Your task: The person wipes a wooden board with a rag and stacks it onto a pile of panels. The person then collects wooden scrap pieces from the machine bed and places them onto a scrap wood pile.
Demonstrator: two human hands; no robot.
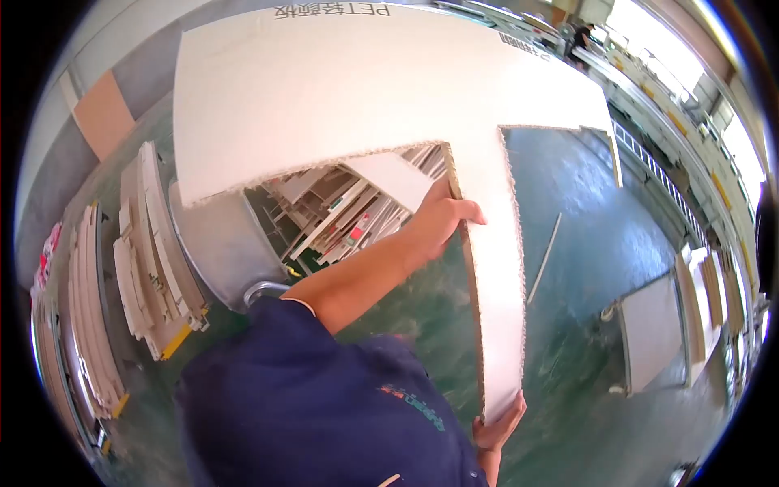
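A large white board (341,89) with rough, chipped cut edges and printed lettering at its far edge is held up in front of me. A long narrow strip (495,300) of the same board runs down from it toward me. My left hand (445,217) is closed on the strip's left edge near its upper part, the thumb lying over the white face and the other fingers largely hidden. Around the strip's lower end my right hand (501,422) is wrapped, with some fingers behind the board.
Stacked board strips (154,252) stand on the left beside a grey panel (223,235). Offcuts (349,211) lie in a heap beyond the board. A thin white strip (544,258) lies on the green floor (584,211). Panels (653,329) lean at right; a person (581,39) stands far off.
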